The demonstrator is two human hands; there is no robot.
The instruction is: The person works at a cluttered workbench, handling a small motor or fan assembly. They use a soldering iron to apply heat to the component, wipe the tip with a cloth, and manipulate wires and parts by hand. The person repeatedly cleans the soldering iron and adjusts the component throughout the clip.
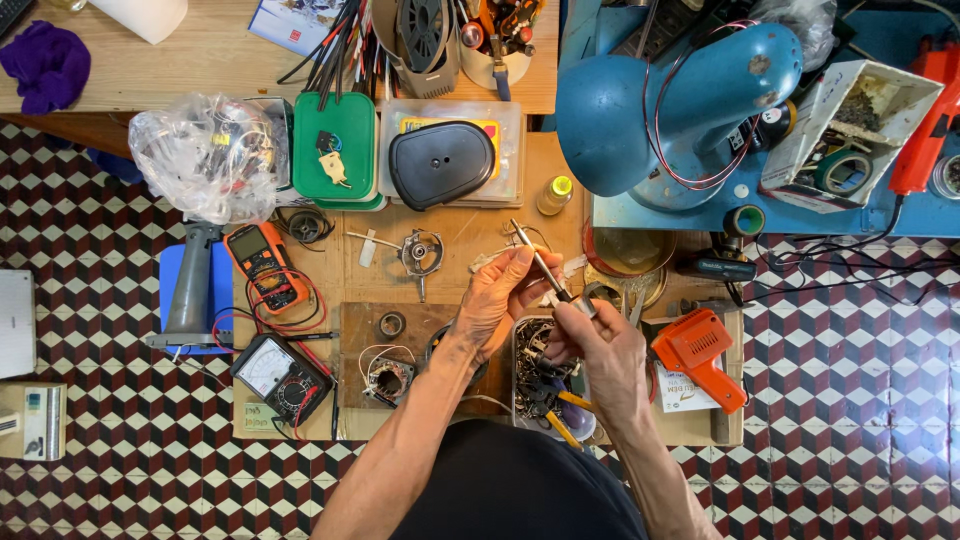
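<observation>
I watch both hands raised over the cluttered low wooden workbench (460,240). My left hand (497,295) curls loosely around the upper part of a slim grey metal rod-shaped tool (537,258), its fingers steadying the shaft, which slants up and away from me. My right hand (600,345) is closed on the lower end of that tool, where a small silvery cylindrical piece (583,306) sits against the thumb; I cannot tell whether this piece is part of the tool or fitted onto it. All of this hangs just above an open metal tray of small dark parts and wires (535,375).

I judge the step in hand to be working the small piece along the rod. The next move, as I read it, calls for a firm left-hand hold while the right fingers turn or press with care.

An orange gun-shaped soldering tool (695,355) lies just right of the hands.
</observation>
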